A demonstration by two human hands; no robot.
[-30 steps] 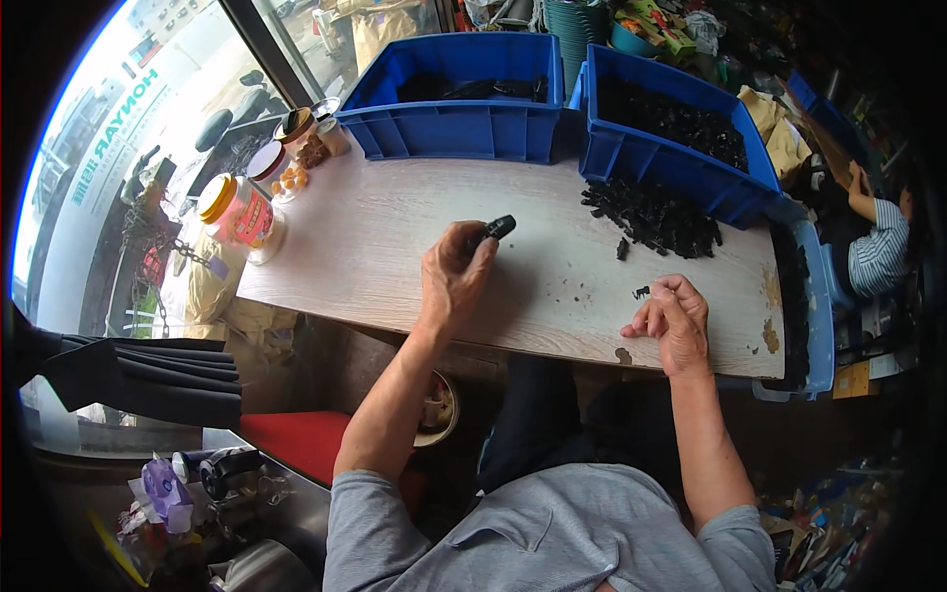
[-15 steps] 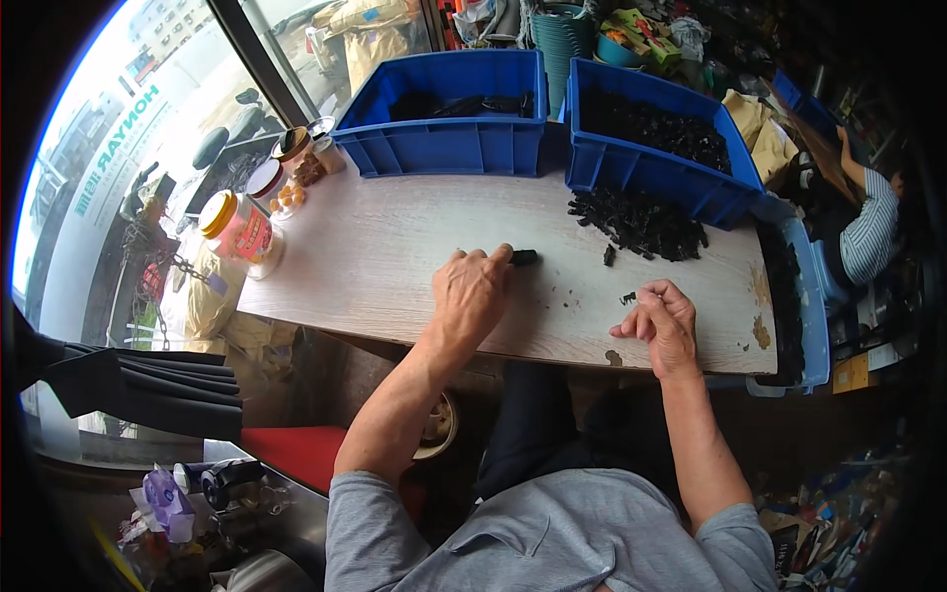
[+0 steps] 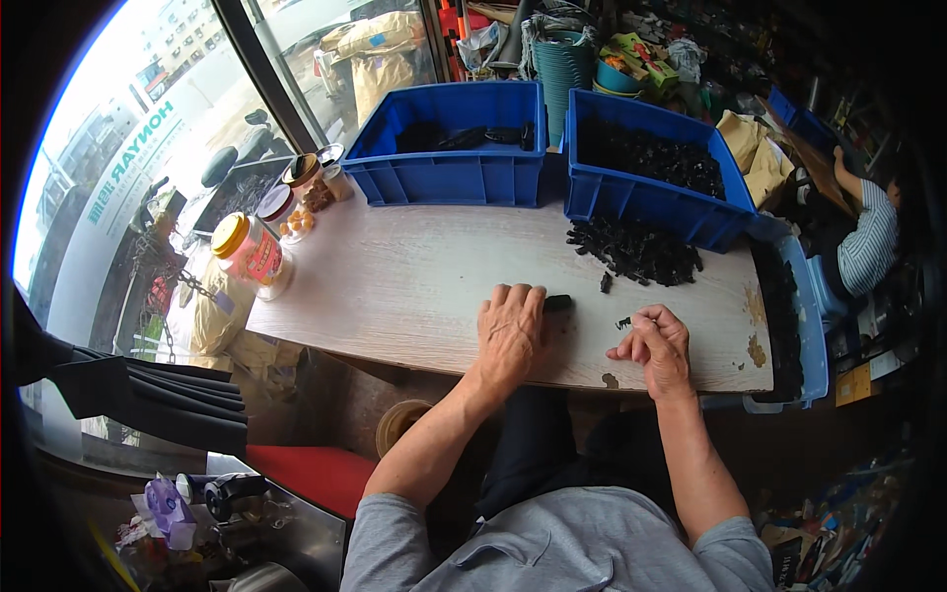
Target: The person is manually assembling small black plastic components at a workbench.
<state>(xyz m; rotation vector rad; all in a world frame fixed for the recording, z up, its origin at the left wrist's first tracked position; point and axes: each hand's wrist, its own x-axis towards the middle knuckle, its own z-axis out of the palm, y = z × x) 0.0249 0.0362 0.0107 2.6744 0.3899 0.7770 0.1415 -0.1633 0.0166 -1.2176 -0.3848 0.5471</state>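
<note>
My left hand rests low over the table, its fingers curled over a short black bar-shaped piece whose right end sticks out. The rest of that piece is hidden under the hand. To its right, my right hand pinches a tiny black toothed part between thumb and forefinger, just above the tabletop. Beyond the right hand lies a heap of small black parts. One loose black part sits apart from it, on the near side.
Two blue crates stand at the back, the left crate and the right crate, both with black parts inside. Lidded jars line the table's left side. A pale blue tub adjoins the right edge. Another person is at far right.
My left hand has shifted right and nearer to me along with the black bar-shaped piece. My right hand keeps its pinch in about the same place. The whole view has tilted slightly.
</note>
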